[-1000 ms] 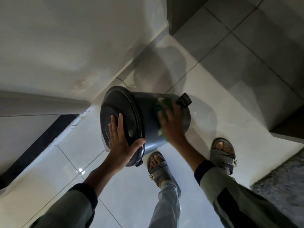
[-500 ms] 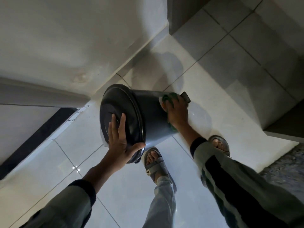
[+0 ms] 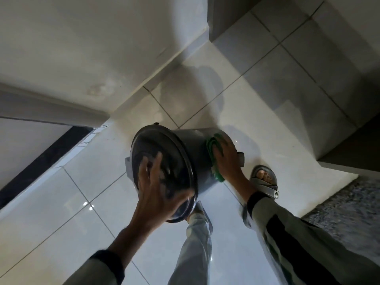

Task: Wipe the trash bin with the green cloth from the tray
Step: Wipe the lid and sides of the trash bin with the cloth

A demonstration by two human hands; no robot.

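A dark grey round trash bin [image 3: 192,140] with a shiny lid [image 3: 156,145] stands tilted toward me on the tiled floor. My left hand [image 3: 156,190] lies spread on the lid, fingers blurred, thumb hooked over the near rim. My right hand [image 3: 227,159] presses a folded green cloth [image 3: 212,149] flat against the bin's right side wall. Only the cloth's edges show around the palm. The bin's black pedal [image 3: 241,159] pokes out just beyond my right hand.
A white wall [image 3: 92,48] and its skirting run close behind the bin. My two feet in grey sandals [image 3: 265,182] stand right beside and under the bin. A dark rug [image 3: 349,212] lies at the right, a step [image 3: 349,145] beyond it.
My left hand has slid across the lid and is blurred. My right hand with the cloth has moved down the bin's side. The view has shifted.
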